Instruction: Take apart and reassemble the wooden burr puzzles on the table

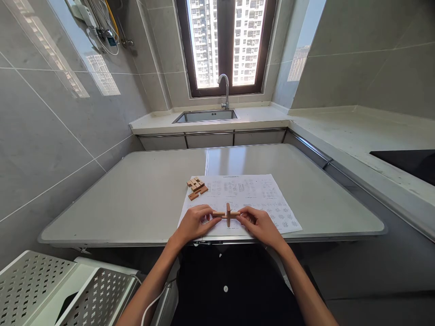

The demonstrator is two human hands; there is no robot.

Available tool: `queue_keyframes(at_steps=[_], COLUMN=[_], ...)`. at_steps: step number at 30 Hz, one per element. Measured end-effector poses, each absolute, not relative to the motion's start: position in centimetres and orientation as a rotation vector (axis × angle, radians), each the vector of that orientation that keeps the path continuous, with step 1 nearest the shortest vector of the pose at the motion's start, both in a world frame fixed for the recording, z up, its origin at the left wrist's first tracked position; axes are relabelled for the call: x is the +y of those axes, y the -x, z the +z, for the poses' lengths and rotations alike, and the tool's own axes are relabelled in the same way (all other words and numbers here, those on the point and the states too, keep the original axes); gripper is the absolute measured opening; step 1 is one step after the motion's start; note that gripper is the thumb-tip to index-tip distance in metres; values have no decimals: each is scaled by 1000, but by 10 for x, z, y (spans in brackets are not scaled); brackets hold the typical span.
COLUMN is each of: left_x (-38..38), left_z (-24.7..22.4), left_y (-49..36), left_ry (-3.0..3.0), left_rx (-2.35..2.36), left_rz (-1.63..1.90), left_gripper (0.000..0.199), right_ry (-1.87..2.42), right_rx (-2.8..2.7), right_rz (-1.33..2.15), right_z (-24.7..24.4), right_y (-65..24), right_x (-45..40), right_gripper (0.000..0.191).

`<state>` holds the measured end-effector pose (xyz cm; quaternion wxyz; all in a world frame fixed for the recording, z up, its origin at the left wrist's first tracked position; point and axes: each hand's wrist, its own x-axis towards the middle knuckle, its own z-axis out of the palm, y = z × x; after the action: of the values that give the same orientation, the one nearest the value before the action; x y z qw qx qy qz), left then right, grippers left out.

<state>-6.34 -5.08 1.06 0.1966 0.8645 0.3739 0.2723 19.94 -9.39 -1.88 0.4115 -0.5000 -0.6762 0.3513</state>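
My left hand (198, 220) and my right hand (258, 223) pinch opposite ends of a small wooden burr puzzle assembly (228, 214). Its horizontal sticks run between my fingertips, and one upright stick crosses them in the middle. The assembly is held over the near part of a printed instruction sheet (234, 186), which bears rows of small diagrams. At the sheet's upper left corner lie several loose notched wooden puzzle pieces (197, 187), some light and some darker brown, close together. How the held sticks interlock is too small to make out.
A white folding table (136, 203) carries the sheet. Behind it is a counter with a sink (205, 116) and a faucet (226, 90) below a window. A white perforated rack (37, 280) stands at the lower left, near a white cable (152, 301).
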Motion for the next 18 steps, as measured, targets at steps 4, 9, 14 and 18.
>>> queue_keyframes(at_steps=[4, 9, 14, 18], left_x=[-51, -50, -49, -49], left_z=[10, 12, 11, 11], left_y=[63, 64, 65, 65], left_ry=[-2427, -2354, -2345, -2326], left_rx=[1027, 1032, 1034, 1018], left_rz=[765, 781, 772, 788], left_gripper=[26, 24, 21, 23], right_ry=[1255, 1248, 1241, 1157], right_rx=[-1704, -1703, -1711, -1737], right_rz=[882, 903, 919, 914], right_z=[-19, -17, -14, -12], right_y=[-199, -199, -199, -198], right_x=[-94, -95, -97, -98], right_gripper=[36, 35, 31, 34])
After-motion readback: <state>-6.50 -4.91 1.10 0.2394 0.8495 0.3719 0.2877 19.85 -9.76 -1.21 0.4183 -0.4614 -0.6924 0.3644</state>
